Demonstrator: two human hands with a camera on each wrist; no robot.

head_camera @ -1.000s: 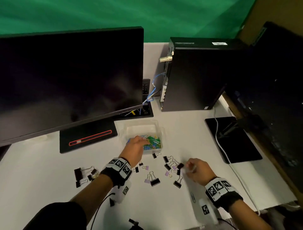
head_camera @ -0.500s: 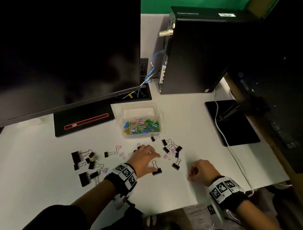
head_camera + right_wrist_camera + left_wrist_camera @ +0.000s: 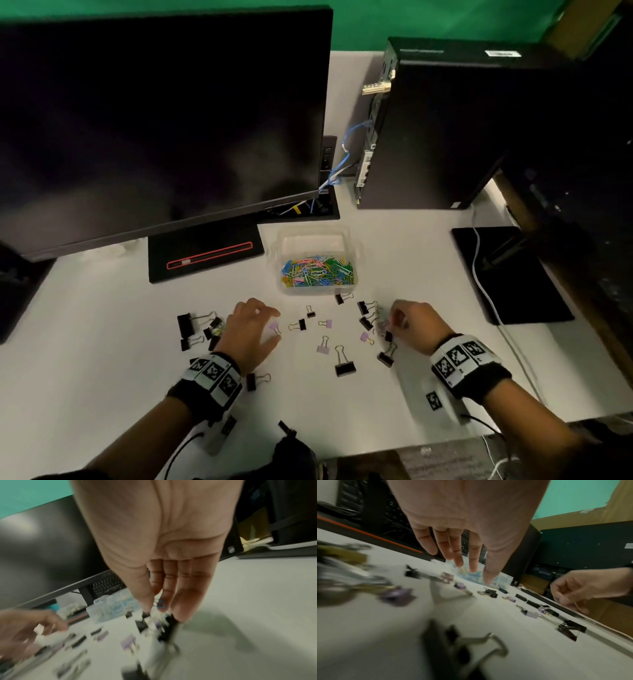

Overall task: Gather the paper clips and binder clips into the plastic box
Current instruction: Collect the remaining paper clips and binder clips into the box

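Observation:
A clear plastic box [image 3: 356,247] sits mid-table, holding a heap of coloured paper clips [image 3: 317,272]. Black and purple binder clips lie scattered in front of it, among them a large black one [image 3: 345,368] and a purple one [image 3: 322,348]. My left hand [image 3: 278,325] hovers with spread, relaxed fingers [image 3: 473,566] just above a small purple clip [image 3: 274,327] and holds nothing. My right hand [image 3: 390,318] reaches into the right-hand cluster of clips [image 3: 364,322]. In the right wrist view its thumb and fingers [image 3: 145,601] pinch what looks like a blue paper clip [image 3: 161,603].
A big dark monitor [image 3: 154,120] on its base [image 3: 205,253] overhangs the back left. A black computer tower [image 3: 445,130] stands at the back right. A black pad [image 3: 510,274] with a white cable [image 3: 486,298] lies at the right. More black clips [image 3: 186,325] lie left of my left hand.
My left hand left the box and came back over the purple clip. My right hand moved from near the table's front up into the right cluster of clips.

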